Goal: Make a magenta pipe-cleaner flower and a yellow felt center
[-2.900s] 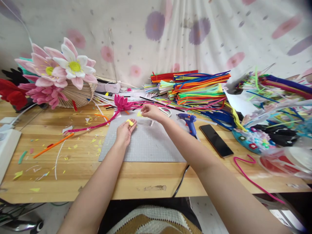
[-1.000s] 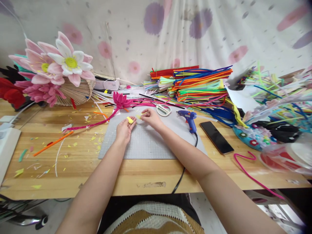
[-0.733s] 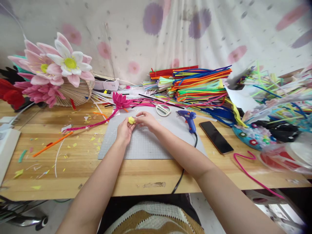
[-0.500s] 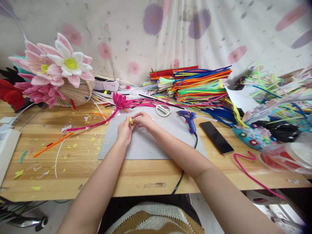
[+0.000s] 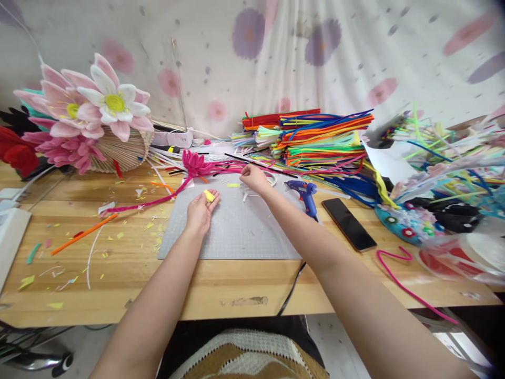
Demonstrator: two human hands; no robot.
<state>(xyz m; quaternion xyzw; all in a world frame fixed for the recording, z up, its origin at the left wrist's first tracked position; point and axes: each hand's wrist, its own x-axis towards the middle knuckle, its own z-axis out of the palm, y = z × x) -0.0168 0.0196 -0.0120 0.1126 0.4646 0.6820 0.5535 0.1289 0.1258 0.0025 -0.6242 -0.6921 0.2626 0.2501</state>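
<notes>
A small yellow piece (image 5: pixel 209 196) rests at the fingers of my left hand (image 5: pixel 199 211), which holds it palm up over the left part of the grey cutting mat (image 5: pixel 236 231). My right hand (image 5: pixel 253 177) is at the mat's back edge, fingers bent together, beside the white-handled scissors (image 5: pixel 271 179) and partly covering them; whatever is between its fingertips is too small to make out. A flat yellow strip (image 5: pixel 233 185) lies on the mat just left of my right hand. The magenta pipe-cleaner flower (image 5: pixel 196 163) lies behind my left hand, its long stem (image 5: pixel 158 201) reaching left.
A blue glue gun (image 5: pixel 303 192) and a black phone (image 5: pixel 349 223) lie to the right. Bundles of coloured pipe cleaners (image 5: pixel 319 137) are stacked behind. Fabric flowers (image 5: pixel 106 100) stand at the back left. An orange pipe cleaner (image 5: pixel 84 234) and yellow scraps lie on the left.
My right hand has parted from my left hand and moved right and back to the scissors. My left hand has turned more palm up, with the yellow piece still in it.
</notes>
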